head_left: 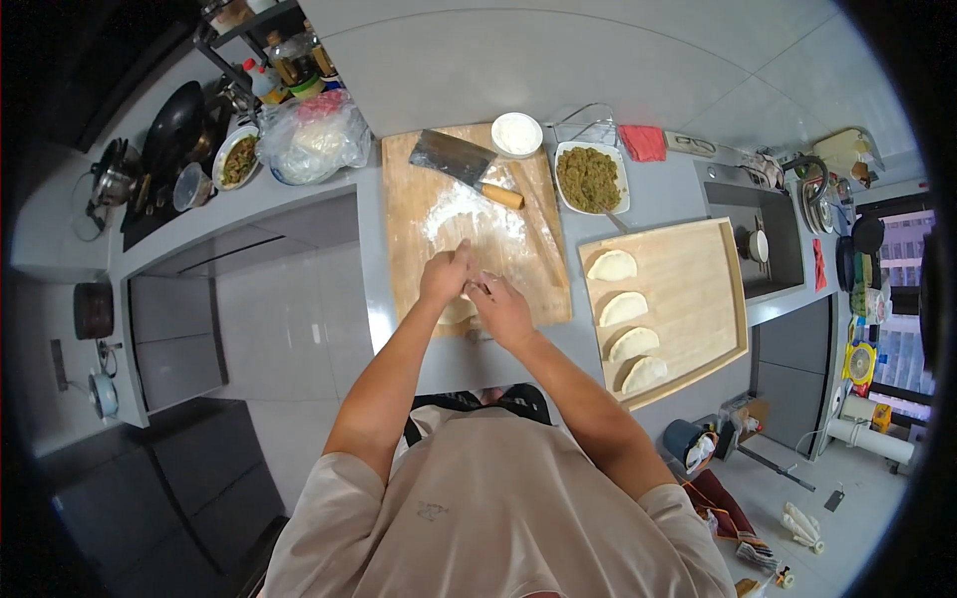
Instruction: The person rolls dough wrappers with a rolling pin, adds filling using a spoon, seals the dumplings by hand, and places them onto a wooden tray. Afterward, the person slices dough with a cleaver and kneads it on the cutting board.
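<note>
My left hand (445, 275) and my right hand (502, 308) meet over the near part of a floured wooden cutting board (407, 261). Their fingertips come together around a small pale bit, probably dough; the fingers hide most of it. Below them, pale dough (454, 314) lies near the board's front edge, partly covered by my hands. Loose flour (463, 209) is spread ahead of my hands. A cleaver (452, 158) with a wooden handle rests at the back of the board. Along its right side lies a wooden rolling pin (540, 228).
A bowl of flour (517, 134) stands at the back, beside a square bowl of filling (591, 178) with a spoon. On the right, a wooden tray (688, 299) holds several folded dumplings (623, 308). Beyond it is a sink (755, 261). A bag-covered bowl (318, 142) sits back left.
</note>
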`<state>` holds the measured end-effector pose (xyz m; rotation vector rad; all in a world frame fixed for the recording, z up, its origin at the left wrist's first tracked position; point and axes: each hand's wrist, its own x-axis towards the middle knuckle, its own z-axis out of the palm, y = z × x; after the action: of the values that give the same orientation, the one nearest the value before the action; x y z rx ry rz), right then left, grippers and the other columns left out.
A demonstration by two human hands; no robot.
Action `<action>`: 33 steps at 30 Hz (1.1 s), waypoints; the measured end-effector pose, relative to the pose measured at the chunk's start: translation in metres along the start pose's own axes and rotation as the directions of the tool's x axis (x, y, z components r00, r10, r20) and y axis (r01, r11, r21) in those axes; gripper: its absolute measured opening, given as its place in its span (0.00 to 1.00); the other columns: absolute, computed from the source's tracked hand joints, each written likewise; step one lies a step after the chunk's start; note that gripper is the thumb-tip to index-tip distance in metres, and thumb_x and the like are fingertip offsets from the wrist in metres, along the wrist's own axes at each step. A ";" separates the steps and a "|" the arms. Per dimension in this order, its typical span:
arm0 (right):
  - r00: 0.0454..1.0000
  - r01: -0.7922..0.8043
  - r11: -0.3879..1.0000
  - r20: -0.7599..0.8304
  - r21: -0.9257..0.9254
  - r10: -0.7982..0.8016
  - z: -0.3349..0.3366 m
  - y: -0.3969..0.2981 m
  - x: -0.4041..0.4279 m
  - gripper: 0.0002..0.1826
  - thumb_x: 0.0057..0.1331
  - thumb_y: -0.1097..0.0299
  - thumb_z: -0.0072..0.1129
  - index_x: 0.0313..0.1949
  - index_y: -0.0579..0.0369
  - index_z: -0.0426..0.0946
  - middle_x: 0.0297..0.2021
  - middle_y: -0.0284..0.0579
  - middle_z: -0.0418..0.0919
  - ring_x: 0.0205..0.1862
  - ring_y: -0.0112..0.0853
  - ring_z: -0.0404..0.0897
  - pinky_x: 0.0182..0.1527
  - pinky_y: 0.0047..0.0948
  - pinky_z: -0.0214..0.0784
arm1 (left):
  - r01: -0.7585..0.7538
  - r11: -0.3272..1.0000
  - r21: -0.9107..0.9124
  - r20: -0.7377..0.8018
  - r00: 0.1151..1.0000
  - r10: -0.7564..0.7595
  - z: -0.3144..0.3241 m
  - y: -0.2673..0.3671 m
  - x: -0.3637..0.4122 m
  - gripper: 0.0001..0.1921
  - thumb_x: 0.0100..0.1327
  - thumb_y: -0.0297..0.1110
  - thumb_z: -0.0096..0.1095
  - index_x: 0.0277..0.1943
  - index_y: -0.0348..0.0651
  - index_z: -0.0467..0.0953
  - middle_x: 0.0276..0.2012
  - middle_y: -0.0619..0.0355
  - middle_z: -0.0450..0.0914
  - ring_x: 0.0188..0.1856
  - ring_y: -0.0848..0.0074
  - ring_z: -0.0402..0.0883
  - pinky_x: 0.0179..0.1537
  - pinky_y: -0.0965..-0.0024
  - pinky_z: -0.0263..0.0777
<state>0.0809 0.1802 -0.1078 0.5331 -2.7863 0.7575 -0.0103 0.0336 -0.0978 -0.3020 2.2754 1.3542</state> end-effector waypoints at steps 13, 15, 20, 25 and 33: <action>0.991 0.036 0.999 0.129 -0.011 -0.034 -0.058 -0.009 0.015 0.33 0.61 0.65 0.63 0.67 0.46 0.71 0.68 0.44 0.70 0.69 0.46 0.67 0.69 0.49 0.61 | -0.196 0.899 -0.392 0.173 0.944 0.281 -0.017 -0.005 -0.024 0.12 0.75 0.33 0.58 0.53 0.36 0.82 0.40 0.60 0.84 0.44 0.74 0.79 0.48 0.69 0.73; 0.995 -0.085 0.810 0.004 0.580 0.101 -0.060 -0.008 0.027 0.30 0.63 0.66 0.63 0.66 0.46 0.73 0.64 0.42 0.75 0.67 0.42 0.70 0.68 0.43 0.61 | -0.248 0.863 -0.440 0.163 0.923 0.348 -0.020 0.006 -0.038 0.12 0.76 0.33 0.58 0.54 0.36 0.81 0.40 0.62 0.83 0.42 0.80 0.78 0.46 0.75 0.73; 0.940 -0.290 0.316 0.207 0.903 0.272 -0.066 -0.016 0.044 0.27 0.68 0.69 0.60 0.66 0.54 0.72 0.61 0.40 0.77 0.64 0.31 0.72 0.67 0.34 0.60 | -0.327 0.766 -0.554 -0.083 0.937 0.340 -0.018 0.032 -0.062 0.11 0.74 0.29 0.61 0.54 0.34 0.82 0.39 0.63 0.83 0.39 0.85 0.77 0.41 0.79 0.73; 0.906 -0.323 0.093 0.279 0.942 0.319 -0.067 -0.027 0.052 0.26 0.70 0.71 0.56 0.67 0.60 0.69 0.61 0.41 0.77 0.63 0.29 0.72 0.68 0.31 0.58 | -0.348 0.815 -0.463 -0.103 0.935 0.341 -0.034 0.023 -0.058 0.08 0.70 0.26 0.66 0.49 0.34 0.84 0.33 0.62 0.83 0.34 0.84 0.77 0.37 0.78 0.71; 0.885 -0.463 0.618 0.294 0.635 0.361 -0.046 -0.025 0.052 0.24 0.71 0.64 0.60 0.65 0.53 0.73 0.59 0.54 0.77 0.61 0.42 0.77 0.61 0.36 0.70 | -0.326 0.877 -0.353 -0.159 0.945 0.287 -0.039 -0.008 -0.040 0.05 0.68 0.22 0.61 0.43 0.34 0.83 0.33 0.60 0.85 0.34 0.80 0.80 0.39 0.73 0.75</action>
<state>0.0479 0.1695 -0.0427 0.0032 -2.6843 1.9871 0.0171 -0.0061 -0.0685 -0.1358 2.1985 1.9891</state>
